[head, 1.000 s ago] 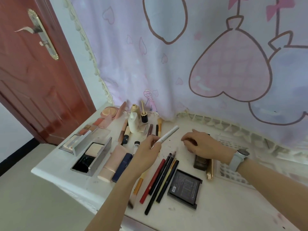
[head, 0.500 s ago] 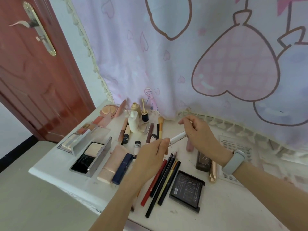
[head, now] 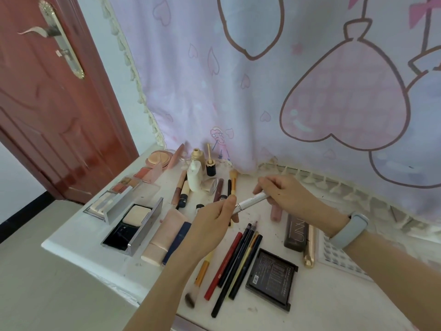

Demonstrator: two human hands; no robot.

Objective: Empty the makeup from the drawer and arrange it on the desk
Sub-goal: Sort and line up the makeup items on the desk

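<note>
A pale curtain (head: 262,91) printed with pink hearts hangs behind the white counter (head: 334,302), a red-brown door (head: 47,115) at left. Above rows of pencils (head: 236,261), both hands hold a slim white pen (head: 250,201): left hand (head: 214,223) pinching its near end, right hand (head: 284,192) curled round its far end.

Bare desk (head: 334,304) surface lies open at the near right, beside the black palette (head: 272,279). The row of pencils (head: 236,261) blocks the centre. Compacts (head: 133,225) and tubes (head: 167,237) crowd the left. Upright bottles (head: 194,175) obstruct the rear, against the curtain (head: 262,91).
</note>
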